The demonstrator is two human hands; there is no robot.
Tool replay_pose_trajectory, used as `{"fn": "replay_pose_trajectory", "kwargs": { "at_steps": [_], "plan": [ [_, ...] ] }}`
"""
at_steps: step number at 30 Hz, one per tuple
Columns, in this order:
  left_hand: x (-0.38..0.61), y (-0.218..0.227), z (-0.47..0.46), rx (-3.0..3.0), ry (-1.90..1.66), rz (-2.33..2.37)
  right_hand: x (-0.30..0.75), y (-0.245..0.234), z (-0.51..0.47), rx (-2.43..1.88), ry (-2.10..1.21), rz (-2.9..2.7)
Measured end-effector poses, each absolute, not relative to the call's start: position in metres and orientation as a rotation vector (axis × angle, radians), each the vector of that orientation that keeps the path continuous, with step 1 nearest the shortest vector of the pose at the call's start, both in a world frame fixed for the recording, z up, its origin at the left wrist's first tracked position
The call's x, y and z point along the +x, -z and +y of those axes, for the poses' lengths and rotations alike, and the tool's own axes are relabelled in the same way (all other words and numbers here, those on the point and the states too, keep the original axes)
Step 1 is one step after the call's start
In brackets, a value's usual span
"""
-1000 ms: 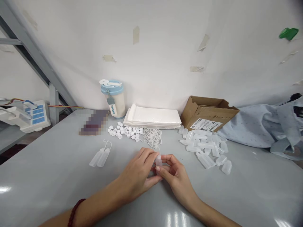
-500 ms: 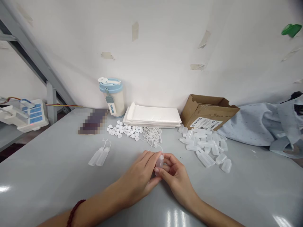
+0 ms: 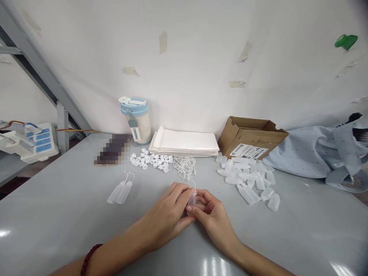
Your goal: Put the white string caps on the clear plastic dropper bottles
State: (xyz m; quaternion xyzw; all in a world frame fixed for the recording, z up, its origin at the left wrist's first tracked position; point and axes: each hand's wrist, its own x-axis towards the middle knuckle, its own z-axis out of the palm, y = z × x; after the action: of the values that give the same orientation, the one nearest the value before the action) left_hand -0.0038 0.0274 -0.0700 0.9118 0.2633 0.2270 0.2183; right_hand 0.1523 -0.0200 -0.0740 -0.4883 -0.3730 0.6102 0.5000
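Note:
A small translucent plastic squeeze bottle (image 3: 192,199) stands roughly upright between my hands at the middle of the table. My left hand (image 3: 172,211) is closed on it from the left, its fingertips near the neck. From the right, my right hand (image 3: 212,213) grips the body, thumb across the front and fingers curled behind. A thin white tube (image 3: 194,184) rises from the bottle's top and curves toward a tangle of white tubes (image 3: 184,168). Left of that lie several small white caps (image 3: 155,160). My fingers hide part of the bottle.
Two bottles with bent tubes (image 3: 121,192) lie on the left, near a blurred phone (image 3: 112,149). Several loose bottles (image 3: 249,177) lie right, before a cardboard box (image 3: 250,140) and pale blue cloth (image 3: 304,151). White packets (image 3: 186,142) and a tumbler (image 3: 139,124) stand behind.
The view has shifted slightly. My hands keep nearly the same grip on the bottle, and nothing else on the table has visibly moved.

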Motion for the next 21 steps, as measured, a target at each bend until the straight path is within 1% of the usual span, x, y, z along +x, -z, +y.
{"fn": "replay_pose_trajectory", "kwargs": {
  "at_steps": [5, 11, 15, 21],
  "plan": [
    [-0.003, 0.067, 0.027, 2.447, -0.55, 0.789, 0.152, 0.077, -0.019, -1.179, -1.505, -0.94],
    [-0.014, 0.062, 0.036, 2.43, -0.484, 0.847, 0.152, 0.082, -0.021, -1.163, -1.499, -1.112],
    [-0.044, 0.052, 0.053, 2.451, -0.459, 0.978, 0.15, 0.084, -0.025, -1.251, -1.438, -1.146],
    [-0.101, 0.037, 0.081, 2.463, -0.231, 1.14, 0.147, 0.083, -0.024, -1.297, -1.402, -1.126]
  ]
}}
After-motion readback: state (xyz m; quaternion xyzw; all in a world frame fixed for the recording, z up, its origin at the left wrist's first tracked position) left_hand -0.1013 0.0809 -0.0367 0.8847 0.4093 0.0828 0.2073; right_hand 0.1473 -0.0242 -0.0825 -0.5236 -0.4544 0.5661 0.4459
